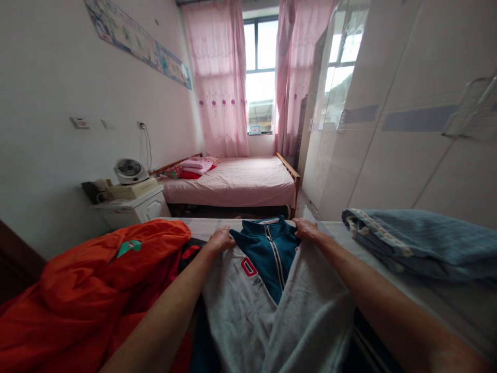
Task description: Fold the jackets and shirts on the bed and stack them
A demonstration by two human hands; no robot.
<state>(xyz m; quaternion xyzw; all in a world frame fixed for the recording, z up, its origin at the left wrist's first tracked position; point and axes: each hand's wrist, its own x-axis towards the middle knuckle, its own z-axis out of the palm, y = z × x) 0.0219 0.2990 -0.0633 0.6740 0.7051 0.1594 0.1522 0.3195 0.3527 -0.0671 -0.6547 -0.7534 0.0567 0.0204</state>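
Note:
A grey and teal zip-up jacket (pixel 248 305) lies spread in front of me, its collar towards the bed and its front zip closed up near the neck. A red-edged letter or number sits on its chest. My left hand (pixel 220 240) is closed on the left shoulder of the jacket. At the opposite shoulder, my right hand (pixel 306 229) grips the cloth, with part of the fingers hidden. Both forearms reach over the jacket, and its lower part runs out of view.
An orange jacket (pixel 97 269) is heaped at the left. Folded blue denim (pixel 430 243) lies at the right. Beyond stand a pink-covered bed (pixel 240 181), a white cabinet (pixel 151 204) bearing a small fan (pixel 130 170), and a white wardrobe (pixel 411 166).

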